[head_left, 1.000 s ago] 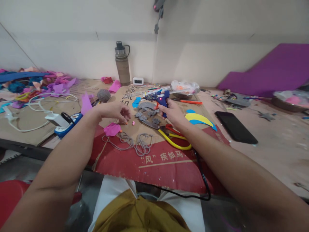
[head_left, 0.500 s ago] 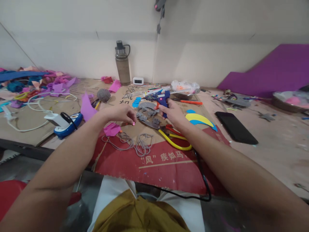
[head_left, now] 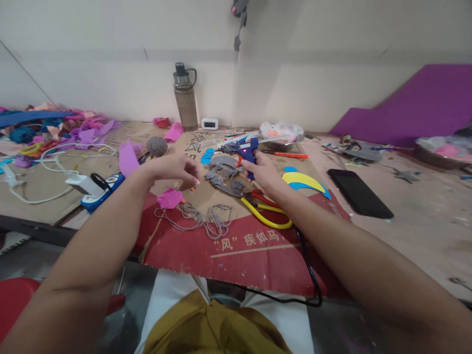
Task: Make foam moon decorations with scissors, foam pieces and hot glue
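left grip (head_left: pixel 180 169): pinched on bead (head_left: pixel 198 182) | right grip (head_left: pixel 264 173): wrapped round glue gun (head_left: pixel 249 151) | bead may slip if pinch loosens; cord (head_left: pixel 311 270), lower right, could snag if tugged

You wore a mustard-yellow top (head_left: pixel 217 327), creased and gathered in soft folds, with white trousers (head_left: pixel 160 300) showing at either side; your forearms (head_left: pixel 99 246), left hand (head_left: pixel 177 169) and right hand (head_left: pixel 266 173) were bare.

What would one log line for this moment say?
Left hand: pinching small pink piece | Right hand: gripping blue glue gun | Scissors: lying on cardboard
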Action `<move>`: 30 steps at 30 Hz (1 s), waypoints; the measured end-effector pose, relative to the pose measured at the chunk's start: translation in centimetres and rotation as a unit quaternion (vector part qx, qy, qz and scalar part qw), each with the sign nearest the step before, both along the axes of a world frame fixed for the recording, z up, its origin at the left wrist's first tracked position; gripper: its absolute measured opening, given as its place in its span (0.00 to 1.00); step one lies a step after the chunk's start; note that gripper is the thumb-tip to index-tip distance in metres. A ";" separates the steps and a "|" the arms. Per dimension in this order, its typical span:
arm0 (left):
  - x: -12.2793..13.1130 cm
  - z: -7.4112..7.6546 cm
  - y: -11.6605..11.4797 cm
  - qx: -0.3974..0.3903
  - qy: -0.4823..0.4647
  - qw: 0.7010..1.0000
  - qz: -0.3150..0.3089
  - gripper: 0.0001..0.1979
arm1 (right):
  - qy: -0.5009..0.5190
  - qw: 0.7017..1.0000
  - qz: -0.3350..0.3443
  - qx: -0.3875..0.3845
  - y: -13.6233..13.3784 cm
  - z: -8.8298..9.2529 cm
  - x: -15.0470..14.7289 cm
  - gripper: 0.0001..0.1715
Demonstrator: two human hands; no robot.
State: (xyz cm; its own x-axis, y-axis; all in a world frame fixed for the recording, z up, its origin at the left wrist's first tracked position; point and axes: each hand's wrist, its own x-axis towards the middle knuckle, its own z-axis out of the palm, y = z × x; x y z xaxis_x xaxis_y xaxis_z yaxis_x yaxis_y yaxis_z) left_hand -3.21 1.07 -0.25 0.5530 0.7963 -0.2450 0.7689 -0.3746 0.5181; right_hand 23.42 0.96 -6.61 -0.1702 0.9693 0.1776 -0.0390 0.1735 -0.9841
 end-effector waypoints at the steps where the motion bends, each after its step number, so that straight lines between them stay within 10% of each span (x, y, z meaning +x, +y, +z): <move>1: 0.1 -0.1 0.0 -0.010 -0.003 1.000 -0.004 0.09 | 0.000 1.000 0.001 0.000 0.0 0.0 0.0 0.13; 30: 0.0 -1.3 0.5 -0.063 -0.042 0.997 0.018 0.09 | -0.003 1.000 -0.001 -0.007 -0.2 0.4 0.2 0.13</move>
State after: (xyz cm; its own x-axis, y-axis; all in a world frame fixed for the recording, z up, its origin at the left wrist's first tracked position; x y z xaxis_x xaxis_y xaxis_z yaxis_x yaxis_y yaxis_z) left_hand -3.16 1.62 -1.56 0.5477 0.7816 -0.2986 0.7327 -0.2758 0.6221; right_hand 23.61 0.78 -6.25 -0.1692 0.9721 0.1627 -0.0325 0.1595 -0.9867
